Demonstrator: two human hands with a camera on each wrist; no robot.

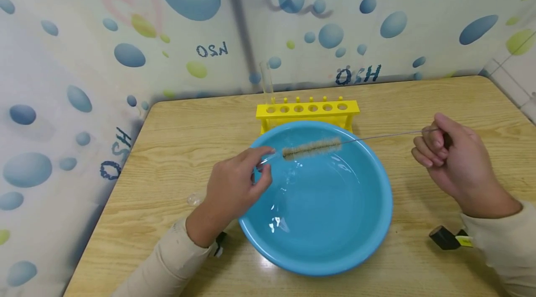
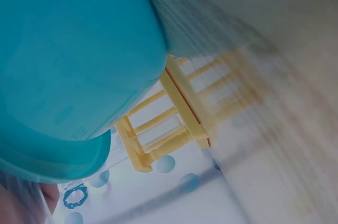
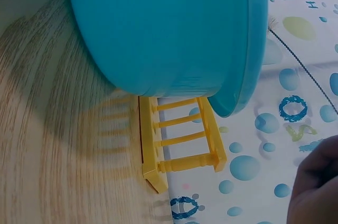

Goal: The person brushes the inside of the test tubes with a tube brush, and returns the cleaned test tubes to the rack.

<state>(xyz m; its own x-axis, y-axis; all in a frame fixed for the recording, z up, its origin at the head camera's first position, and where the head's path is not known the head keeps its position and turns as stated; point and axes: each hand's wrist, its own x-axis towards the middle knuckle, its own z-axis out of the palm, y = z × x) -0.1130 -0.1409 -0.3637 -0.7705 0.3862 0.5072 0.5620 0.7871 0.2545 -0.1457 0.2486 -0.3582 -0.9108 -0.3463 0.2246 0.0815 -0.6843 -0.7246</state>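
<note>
The brush has its bristle head over the basin, tip right by the near end of a clear tube; can't tell from my feed if any bristle is inside. L hand has that tube pinched btwn thumb & fingers, little gap left, over the basin's L rim. R hand is curled on the end of the wire handle, well apart from L, wire approx. level. Wrist cams don't show either grip properly, so I'm going off the head view. My read: scrubbing step, brush & tube being lined up or just parted, can't say which. Next move IMO needs tube steady, R hand keeping the wire on the tube's axis, a gentle push w/o bending it or knocking the glass. Basin holds water, so a rinse prob. fits afterwards. Just behind it, the yellow rack has another tube upright at its L end. All on the wood table, w/ a bubble-print backdrop beyond.
</note>
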